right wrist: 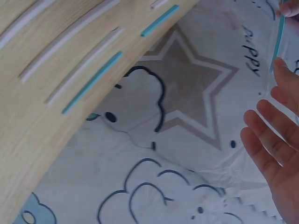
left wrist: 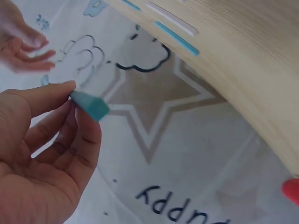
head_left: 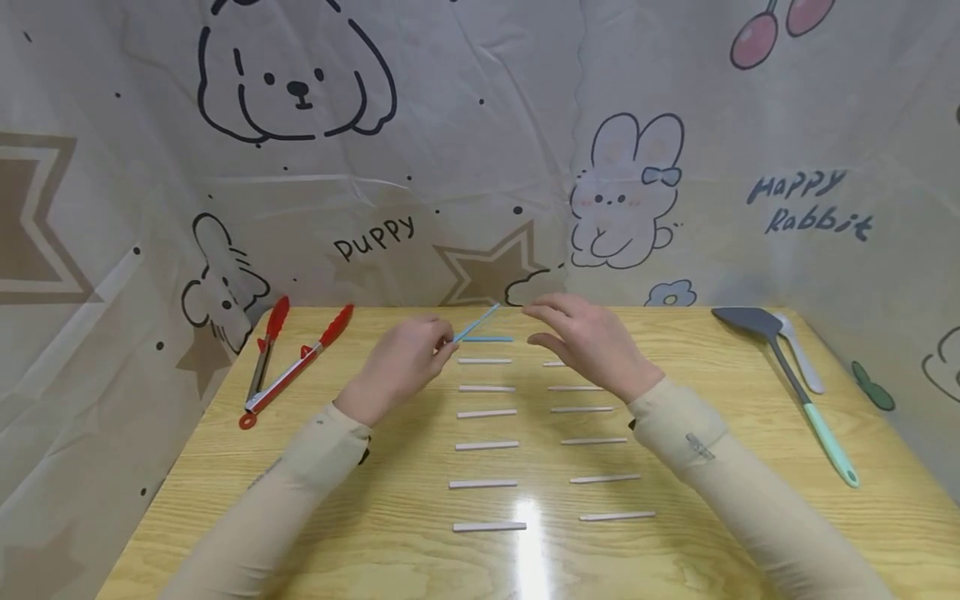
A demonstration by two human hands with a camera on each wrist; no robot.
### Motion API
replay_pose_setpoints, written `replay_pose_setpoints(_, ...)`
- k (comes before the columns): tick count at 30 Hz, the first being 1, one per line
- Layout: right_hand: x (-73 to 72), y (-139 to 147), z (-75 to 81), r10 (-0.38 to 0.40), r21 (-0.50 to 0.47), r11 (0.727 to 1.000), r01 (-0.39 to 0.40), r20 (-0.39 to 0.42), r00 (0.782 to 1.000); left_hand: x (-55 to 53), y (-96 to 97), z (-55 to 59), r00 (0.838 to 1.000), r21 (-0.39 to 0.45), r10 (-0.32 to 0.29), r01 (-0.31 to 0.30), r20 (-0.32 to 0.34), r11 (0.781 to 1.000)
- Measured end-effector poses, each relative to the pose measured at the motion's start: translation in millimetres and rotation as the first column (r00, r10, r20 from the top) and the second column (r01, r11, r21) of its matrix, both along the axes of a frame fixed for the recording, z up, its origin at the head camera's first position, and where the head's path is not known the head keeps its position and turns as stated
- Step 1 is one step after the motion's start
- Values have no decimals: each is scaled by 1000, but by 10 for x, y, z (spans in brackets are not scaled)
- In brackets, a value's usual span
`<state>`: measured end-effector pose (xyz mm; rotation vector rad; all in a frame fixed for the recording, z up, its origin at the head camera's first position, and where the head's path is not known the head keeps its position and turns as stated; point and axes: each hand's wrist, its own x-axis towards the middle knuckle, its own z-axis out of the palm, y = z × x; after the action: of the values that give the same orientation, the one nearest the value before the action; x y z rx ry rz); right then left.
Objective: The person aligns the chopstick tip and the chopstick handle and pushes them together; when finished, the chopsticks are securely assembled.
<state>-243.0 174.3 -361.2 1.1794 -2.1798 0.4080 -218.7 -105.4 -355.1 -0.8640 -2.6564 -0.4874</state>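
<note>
My left hand point(head_left: 405, 362) pinches one end of a slim blue stick point(head_left: 478, 322) between thumb and fingers, raised near the table's far edge. Its squared turquoise end point(left wrist: 93, 106) points toward the left wrist camera. My right hand point(head_left: 596, 342) hovers just right of the stick, fingers extended and spread from the thumb, holding nothing. In the right wrist view, the thumb tip overlaps the stick's lower end. Another blue stick point(head_left: 489, 339) lies on the table at the top of the left column. A further blue stick point(right wrist: 92, 83) lies in the right column, hidden in the head view.
Below the blue sticks, two columns of pale sticks point(head_left: 487, 446) lie crosswise on the wooden table point(head_left: 360, 533). Red-tipped tongs point(head_left: 288, 375) lie spread at left. A grey spatula with a mint handle point(head_left: 828, 442) and a pale utensil point(head_left: 802, 362) lie at right. Printed cloth hangs behind.
</note>
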Motion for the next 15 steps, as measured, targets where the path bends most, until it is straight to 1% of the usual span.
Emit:
replay_pose_setpoints(2,-49,19,-35,-21,11,1000,21,18,1000,-35,-63,-24,998,17,39,-40,43,999)
replay_pose_setpoints(4,-92,32,-70,-49,27,999,48,44,998,-66,-126,-60,993,30,81,-84,90,996)
replay_pose_setpoints(8,-173,46,-148,-109,66,993,103,108,988,-104,-257,-126,971,39,159,-169,179,985)
replay_pose_setpoints(11,-244,60,-216,-159,98,985,145,152,975,-134,-364,-165,953,43,190,-205,235,978)
replay_pose_setpoints(15,-331,89,-294,-232,155,967,201,211,950,-172,-535,-213,939,36,208,-226,274,973)
